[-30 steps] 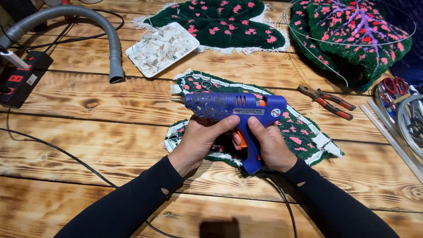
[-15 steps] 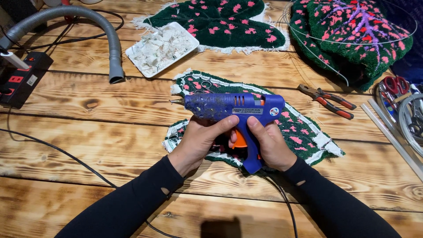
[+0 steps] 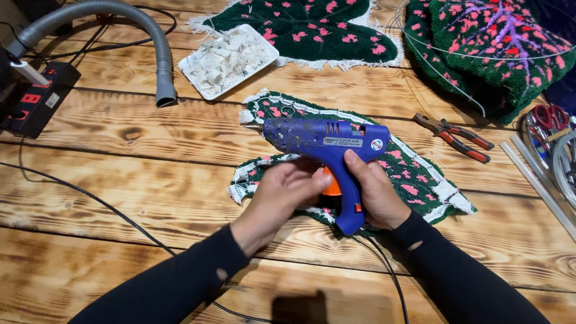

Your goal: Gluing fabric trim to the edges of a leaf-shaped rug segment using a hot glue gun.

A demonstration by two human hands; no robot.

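Note:
A blue hot glue gun (image 3: 327, 139) with an orange trigger is held above a leaf-shaped green tufted piece (image 3: 414, 174) dotted with pink, white backing edge showing. My right hand (image 3: 375, 192) grips the gun's handle from the right. My left hand (image 3: 282, 192) wraps the front of the handle by the trigger, fingers curled against it. The gun's nozzle points left, over the piece's upper left part. A black cord runs from the handle's base toward me.
A white tray (image 3: 267, 57) of white scraps and a grey hose (image 3: 162, 60) lie at the back left, beside a black power strip (image 3: 36, 99). Red-handled pliers (image 3: 459, 137) and clear glue sticks (image 3: 540, 189) lie right. More green-pink tufted leaves (image 3: 498, 48) fill the back.

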